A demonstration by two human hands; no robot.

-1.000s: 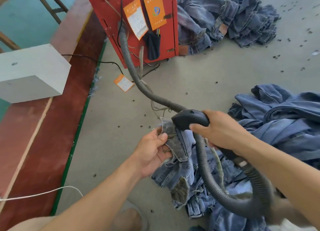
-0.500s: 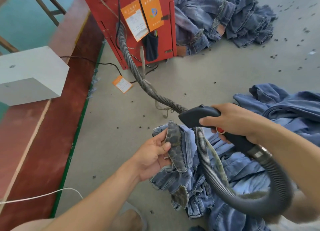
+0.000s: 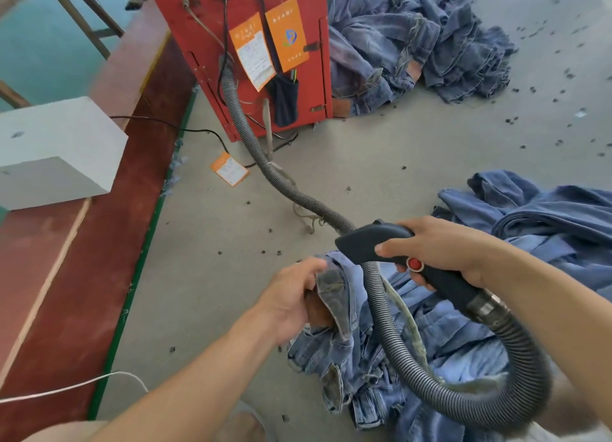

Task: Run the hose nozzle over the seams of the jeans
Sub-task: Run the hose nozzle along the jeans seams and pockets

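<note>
The right hand wraps round the black hose nozzle, thumb beside its red button; the nozzle tip hangs just above the jeans, at five o'clock on the grey floor. The left hand pinches a folded seam of the jeans up toward the tip. The ribbed hose runs to a red cabinet at twelve o'clock, which carries two orange tags (their print too small to read). A third tag lies on the floor.
</note>
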